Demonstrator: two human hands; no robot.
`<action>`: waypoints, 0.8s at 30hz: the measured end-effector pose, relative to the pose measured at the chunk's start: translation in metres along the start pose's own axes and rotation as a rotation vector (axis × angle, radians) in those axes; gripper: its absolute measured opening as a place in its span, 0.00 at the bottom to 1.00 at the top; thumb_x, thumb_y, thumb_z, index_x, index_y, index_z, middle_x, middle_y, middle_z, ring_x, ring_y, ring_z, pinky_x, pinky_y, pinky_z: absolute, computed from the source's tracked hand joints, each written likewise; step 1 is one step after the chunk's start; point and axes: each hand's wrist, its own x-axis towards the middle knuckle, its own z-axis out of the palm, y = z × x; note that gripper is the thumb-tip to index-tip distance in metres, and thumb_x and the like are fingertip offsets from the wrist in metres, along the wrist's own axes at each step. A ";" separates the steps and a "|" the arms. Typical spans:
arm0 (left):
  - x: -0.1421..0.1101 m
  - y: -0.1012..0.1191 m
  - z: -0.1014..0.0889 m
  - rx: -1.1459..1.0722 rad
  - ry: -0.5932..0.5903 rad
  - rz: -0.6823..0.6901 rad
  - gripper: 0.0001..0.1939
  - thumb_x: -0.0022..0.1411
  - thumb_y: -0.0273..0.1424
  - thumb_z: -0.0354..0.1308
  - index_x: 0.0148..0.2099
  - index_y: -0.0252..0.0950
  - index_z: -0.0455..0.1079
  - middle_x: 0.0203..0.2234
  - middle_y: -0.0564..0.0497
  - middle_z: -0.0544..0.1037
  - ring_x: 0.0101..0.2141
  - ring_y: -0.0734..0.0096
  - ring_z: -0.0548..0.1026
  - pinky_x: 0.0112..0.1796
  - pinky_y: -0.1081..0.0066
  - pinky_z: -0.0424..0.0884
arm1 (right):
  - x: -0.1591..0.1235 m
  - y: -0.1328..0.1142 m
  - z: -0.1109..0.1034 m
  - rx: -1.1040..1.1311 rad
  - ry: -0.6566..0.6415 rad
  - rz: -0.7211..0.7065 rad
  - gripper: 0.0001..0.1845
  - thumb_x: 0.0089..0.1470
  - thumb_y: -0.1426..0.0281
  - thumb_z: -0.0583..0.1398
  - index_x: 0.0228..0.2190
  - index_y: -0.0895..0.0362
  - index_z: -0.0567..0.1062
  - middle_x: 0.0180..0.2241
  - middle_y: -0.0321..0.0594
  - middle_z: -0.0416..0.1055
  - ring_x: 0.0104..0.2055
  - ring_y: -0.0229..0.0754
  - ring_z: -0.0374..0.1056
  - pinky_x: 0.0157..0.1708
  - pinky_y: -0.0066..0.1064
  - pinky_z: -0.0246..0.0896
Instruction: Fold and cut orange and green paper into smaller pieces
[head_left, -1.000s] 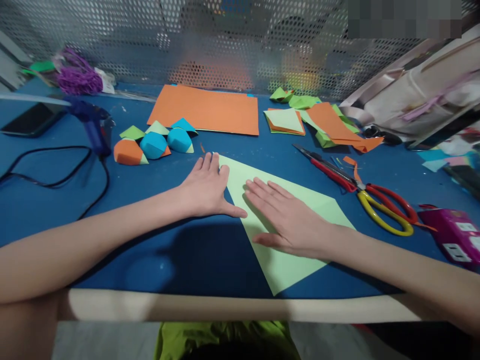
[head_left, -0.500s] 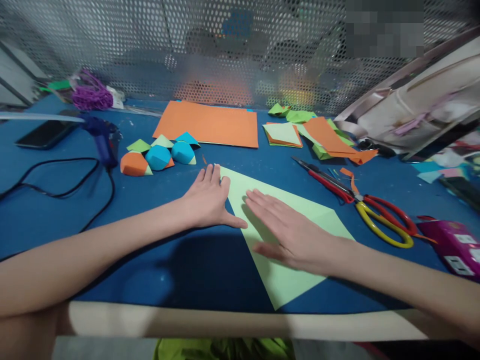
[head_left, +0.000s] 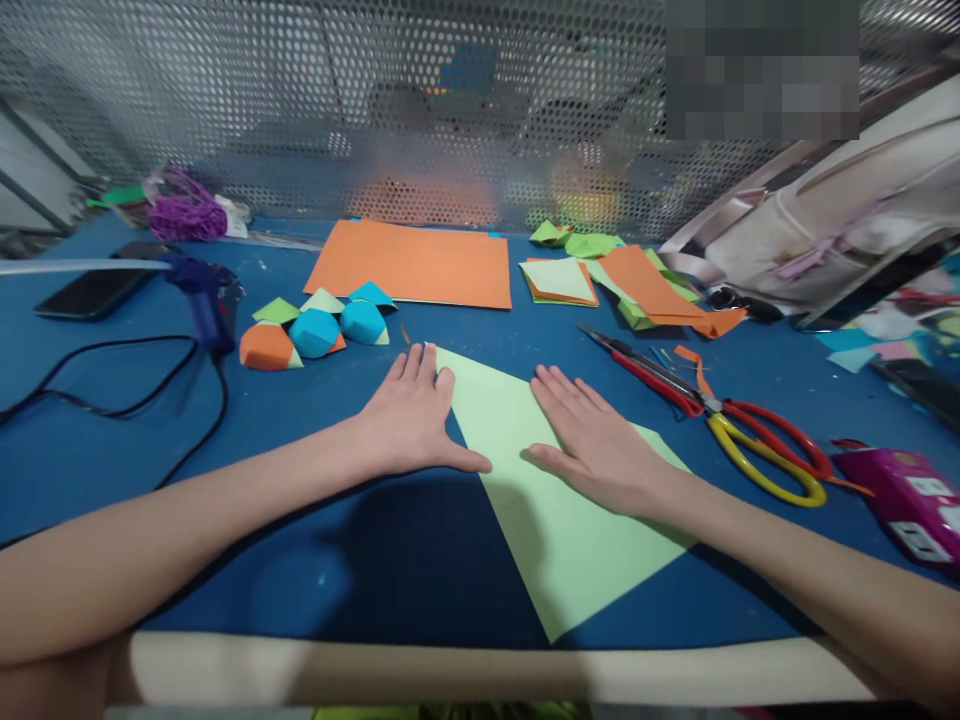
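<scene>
My left hand (head_left: 416,410) and right hand (head_left: 592,435) are spread wide, gripping nothing, over the pale green paper (head_left: 570,530) just left of the scissors (head_left: 711,404) on the desk (head_left: 262,580), and I expect it to be light, easily creased and slidey, so I'd take it by its corners

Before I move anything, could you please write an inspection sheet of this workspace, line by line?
Surface: blue tabletop, orange scrap on it.
Work piece: pale green sheet, lying flat.
Clutter: scissors at right; folded paper shapes at left; large orange paper behind.
Hands: left hand at the sheet's left edge; right hand over the sheet.
Cables: black cable below the blue glue gun, at left.
Surroundings: perforated panel behind; pale bag at right.
</scene>
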 end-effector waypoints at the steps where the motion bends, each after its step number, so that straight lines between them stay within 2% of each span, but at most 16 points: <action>1: 0.000 0.000 0.000 0.003 -0.002 0.000 0.66 0.41 0.69 0.53 0.66 0.18 0.53 0.68 0.22 0.39 0.68 0.34 0.36 0.64 0.47 0.41 | -0.008 0.005 0.000 -0.020 0.000 0.024 0.51 0.60 0.41 0.37 0.66 0.70 0.50 0.69 0.56 0.40 0.71 0.51 0.33 0.68 0.51 0.37; 6: 0.000 -0.001 -0.003 0.014 -0.001 0.003 0.66 0.42 0.70 0.52 0.66 0.19 0.53 0.68 0.22 0.39 0.68 0.35 0.37 0.64 0.47 0.41 | -0.039 0.023 0.004 -0.082 0.011 0.152 0.50 0.60 0.42 0.38 0.65 0.70 0.52 0.69 0.56 0.41 0.71 0.51 0.37 0.67 0.50 0.41; 9: -0.001 -0.002 -0.003 0.001 0.007 0.007 0.65 0.41 0.70 0.52 0.65 0.20 0.54 0.68 0.23 0.40 0.68 0.34 0.37 0.64 0.47 0.42 | -0.045 0.022 0.004 -0.110 0.067 0.171 0.51 0.60 0.41 0.39 0.65 0.73 0.53 0.68 0.60 0.42 0.71 0.54 0.38 0.66 0.52 0.42; 11: -0.001 -0.001 -0.002 -0.003 0.010 0.006 0.66 0.41 0.70 0.51 0.65 0.20 0.54 0.68 0.23 0.39 0.67 0.34 0.37 0.64 0.47 0.42 | -0.040 0.013 0.002 -0.119 0.122 0.073 0.52 0.59 0.41 0.41 0.65 0.73 0.53 0.68 0.61 0.41 0.71 0.55 0.35 0.67 0.53 0.40; 13: -0.002 -0.001 -0.002 0.007 0.009 0.001 0.66 0.41 0.71 0.51 0.65 0.19 0.54 0.68 0.22 0.39 0.67 0.34 0.37 0.64 0.48 0.41 | -0.029 0.000 -0.001 -0.101 0.137 -0.097 0.51 0.59 0.40 0.43 0.65 0.70 0.52 0.69 0.58 0.40 0.71 0.55 0.32 0.67 0.53 0.37; 16: -0.002 0.001 -0.002 0.017 0.001 -0.007 0.66 0.41 0.71 0.51 0.65 0.19 0.53 0.68 0.21 0.39 0.68 0.35 0.37 0.64 0.49 0.41 | -0.010 -0.017 -0.004 -0.020 0.043 -0.278 0.51 0.58 0.40 0.44 0.66 0.68 0.52 0.69 0.57 0.40 0.71 0.54 0.33 0.67 0.52 0.38; 20: -0.002 -0.002 -0.006 0.003 0.009 0.007 0.63 0.43 0.70 0.51 0.65 0.22 0.55 0.68 0.22 0.41 0.68 0.35 0.39 0.64 0.46 0.44 | 0.000 -0.022 -0.002 0.071 -0.045 -0.306 0.48 0.59 0.42 0.45 0.66 0.65 0.51 0.69 0.55 0.41 0.71 0.54 0.36 0.67 0.52 0.40; 22: -0.003 -0.004 -0.012 0.000 0.041 0.010 0.58 0.47 0.68 0.52 0.63 0.23 0.59 0.67 0.23 0.45 0.67 0.34 0.42 0.63 0.45 0.47 | -0.001 -0.021 0.000 0.082 -0.040 -0.306 0.47 0.60 0.43 0.46 0.66 0.66 0.52 0.68 0.56 0.40 0.71 0.55 0.36 0.67 0.54 0.40; 24: -0.008 -0.001 -0.018 0.004 0.130 0.017 0.50 0.54 0.64 0.51 0.61 0.25 0.62 0.67 0.26 0.49 0.67 0.35 0.44 0.63 0.45 0.48 | -0.002 -0.019 0.002 0.082 -0.017 -0.316 0.45 0.61 0.45 0.47 0.66 0.66 0.53 0.68 0.57 0.41 0.71 0.55 0.36 0.67 0.55 0.40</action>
